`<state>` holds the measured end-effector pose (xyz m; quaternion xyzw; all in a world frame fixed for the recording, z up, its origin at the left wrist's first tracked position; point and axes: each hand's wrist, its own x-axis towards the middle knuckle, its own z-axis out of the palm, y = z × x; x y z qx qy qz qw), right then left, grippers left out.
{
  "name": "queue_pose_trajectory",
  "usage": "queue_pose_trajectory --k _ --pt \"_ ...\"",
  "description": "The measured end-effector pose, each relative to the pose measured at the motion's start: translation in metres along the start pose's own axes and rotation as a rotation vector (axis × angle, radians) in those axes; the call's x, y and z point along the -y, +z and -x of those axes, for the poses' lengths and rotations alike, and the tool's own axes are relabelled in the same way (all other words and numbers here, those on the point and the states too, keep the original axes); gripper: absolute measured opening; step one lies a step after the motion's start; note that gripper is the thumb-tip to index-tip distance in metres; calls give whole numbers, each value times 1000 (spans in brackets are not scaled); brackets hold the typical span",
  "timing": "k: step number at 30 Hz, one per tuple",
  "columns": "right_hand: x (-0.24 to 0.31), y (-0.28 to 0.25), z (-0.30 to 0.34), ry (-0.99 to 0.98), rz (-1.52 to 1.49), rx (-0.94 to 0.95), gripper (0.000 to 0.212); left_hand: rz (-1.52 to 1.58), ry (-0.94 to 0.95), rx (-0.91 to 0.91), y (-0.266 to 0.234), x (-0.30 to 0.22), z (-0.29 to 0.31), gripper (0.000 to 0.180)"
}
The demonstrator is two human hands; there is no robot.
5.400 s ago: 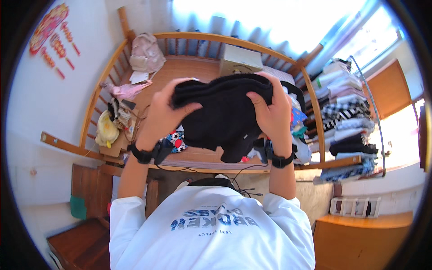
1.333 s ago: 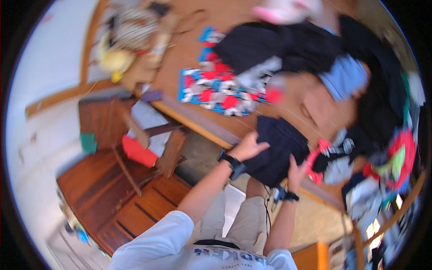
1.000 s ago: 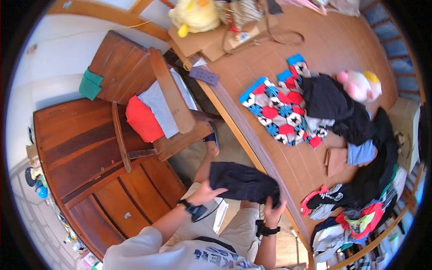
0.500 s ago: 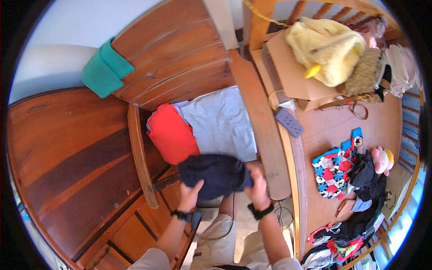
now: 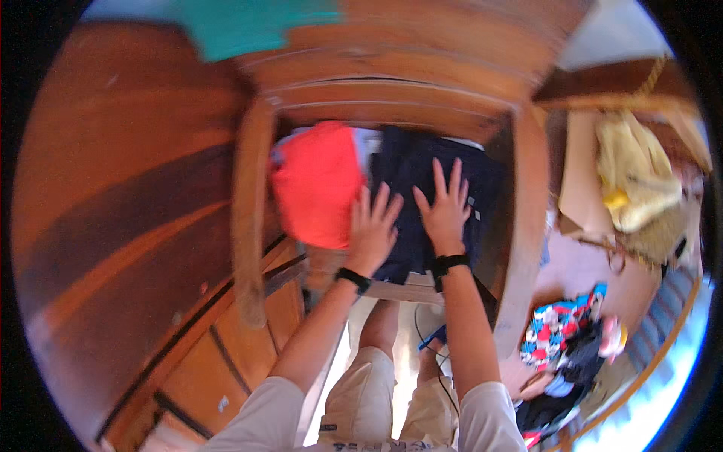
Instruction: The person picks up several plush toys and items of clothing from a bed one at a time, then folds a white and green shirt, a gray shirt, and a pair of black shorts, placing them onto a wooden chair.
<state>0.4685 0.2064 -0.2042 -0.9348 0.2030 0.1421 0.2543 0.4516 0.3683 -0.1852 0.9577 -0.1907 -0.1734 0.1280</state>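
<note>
A folded navy garment (image 5: pixel 399 162) lies flat on the seat of a wooden armchair (image 5: pixel 254 173). My right hand (image 5: pixel 444 217) rests on it with the fingers spread. On its left part lies my left hand (image 5: pixel 371 233), palm down and fingers apart, beside the edge of a folded red garment (image 5: pixel 316 184). The grey-blue cloth beneath is mostly hidden by the navy one. I wear a dark band on each wrist.
A green cloth (image 5: pixel 252 26) hangs over the chair back. To the right is a wooden-railed bed holding a cardboard box (image 5: pixel 581 177), a yellow plush cloth (image 5: pixel 636 169), a patterned garment (image 5: pixel 561 324) and dark clothes (image 5: pixel 557 399). A thin cable hangs near my legs.
The navy garment has gone from between my hands in the air onto the seat, over the grey-blue cloth. Both hands have opened flat on it. The view has turned toward the chair.
</note>
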Motion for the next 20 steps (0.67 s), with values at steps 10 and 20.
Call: queue_pose_trajectory --k 10,20 --pt "35 -151 139 -355 -836 258 51 64 -533 -25 -117 -66 318 59" --pt "193 -558 459 -1314 -1235 -11 31 487 -1121 -33 -127 -193 603 36"
